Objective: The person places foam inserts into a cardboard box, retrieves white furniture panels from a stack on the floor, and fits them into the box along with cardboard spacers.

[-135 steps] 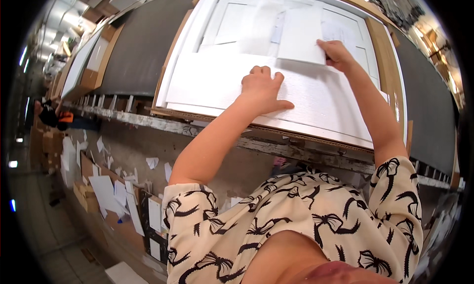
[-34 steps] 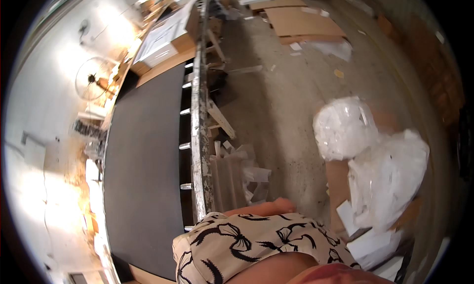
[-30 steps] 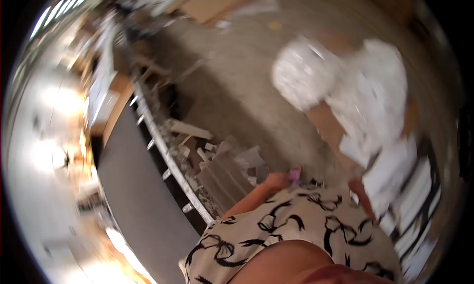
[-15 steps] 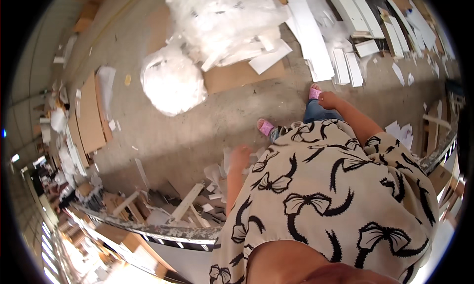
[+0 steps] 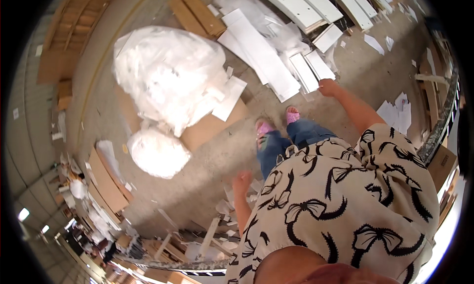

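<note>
My left hand (image 5: 242, 180) hangs beside my body at the left, fingers loosely curled, with nothing visible in it. My right hand (image 5: 328, 87) swings out ahead on the right, closed, and also shows nothing in it. In the picture it overlaps the end of some white boards (image 5: 320, 65) lying on the floor; it appears to be above them, not gripping them. Below my hands are my blue jeans (image 5: 308, 130) and pink sandals (image 5: 293, 114) on the concrete floor.
A big clear plastic bag of white material (image 5: 168, 72) and a smaller white bag (image 5: 159, 153) sit by flat cardboard (image 5: 215, 125) on the left. Long white panels (image 5: 259, 57) lie ahead. Paper scraps (image 5: 396, 113) are at right; wood offcuts (image 5: 210, 237) lie behind on the left.
My view has turned right and moved forward, so the bags now sit farther left and the white panels nearer. My right hand has swung forward; my legs have stepped.
</note>
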Available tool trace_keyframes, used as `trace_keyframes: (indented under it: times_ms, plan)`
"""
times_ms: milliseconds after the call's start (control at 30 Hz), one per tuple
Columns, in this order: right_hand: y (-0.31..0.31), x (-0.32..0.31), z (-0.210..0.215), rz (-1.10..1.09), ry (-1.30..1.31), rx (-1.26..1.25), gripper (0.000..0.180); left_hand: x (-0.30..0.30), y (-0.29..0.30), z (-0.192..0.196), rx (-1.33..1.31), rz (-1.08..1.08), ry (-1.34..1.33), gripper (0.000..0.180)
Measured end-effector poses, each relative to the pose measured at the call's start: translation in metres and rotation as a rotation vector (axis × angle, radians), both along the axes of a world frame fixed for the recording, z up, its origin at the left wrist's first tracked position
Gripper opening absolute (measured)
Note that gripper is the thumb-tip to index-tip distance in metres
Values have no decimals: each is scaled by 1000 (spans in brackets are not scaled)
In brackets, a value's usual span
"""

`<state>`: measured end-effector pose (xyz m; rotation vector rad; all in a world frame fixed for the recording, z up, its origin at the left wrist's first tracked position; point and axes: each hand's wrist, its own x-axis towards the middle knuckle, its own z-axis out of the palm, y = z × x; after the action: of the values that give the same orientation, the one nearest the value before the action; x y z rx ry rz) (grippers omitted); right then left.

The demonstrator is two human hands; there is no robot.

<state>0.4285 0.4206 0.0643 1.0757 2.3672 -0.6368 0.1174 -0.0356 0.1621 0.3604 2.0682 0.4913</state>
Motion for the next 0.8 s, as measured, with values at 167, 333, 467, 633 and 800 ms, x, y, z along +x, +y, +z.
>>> trace_keyframes:
  times_ms: [167,333,467,633,800]
  plan:
    - [76,66,-5,246,-282,129,22,-84,140,-70,313,-231,227,29]
    - [89,133,16,-189,-74,115,21,-72,333,-62,377,-273,266,30]
    - [140,199,3,-148,-139,102,30,-9,478,-70,550,-135,-15,28]
    - [296,288,-82,-487,-430,194,57,120,638,-152,374,-151,-239,40]
    - [493,234,-196,-285,17,474,66,209,735,-274,119,275,-376,54]
